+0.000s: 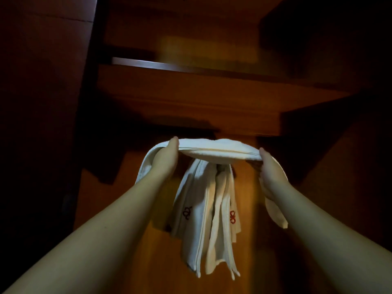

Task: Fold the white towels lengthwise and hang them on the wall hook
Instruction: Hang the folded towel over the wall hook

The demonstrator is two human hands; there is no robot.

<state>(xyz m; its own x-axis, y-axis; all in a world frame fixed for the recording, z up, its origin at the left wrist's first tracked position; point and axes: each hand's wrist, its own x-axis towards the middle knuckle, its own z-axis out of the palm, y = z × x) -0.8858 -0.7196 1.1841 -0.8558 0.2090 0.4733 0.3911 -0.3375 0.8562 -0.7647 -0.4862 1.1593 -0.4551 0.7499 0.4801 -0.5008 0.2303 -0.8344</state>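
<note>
A white towel (216, 150), folded into a long narrow band, is stretched level between two hands: the left hand (166, 158) has its grip closed round one end, the right hand (270, 170) round the other, and both loose ends droop past the wrists. Just below it, white hung towels (206, 219) with two red emblems drape down a wooden wall (250, 251); their number cannot be told.
</note>
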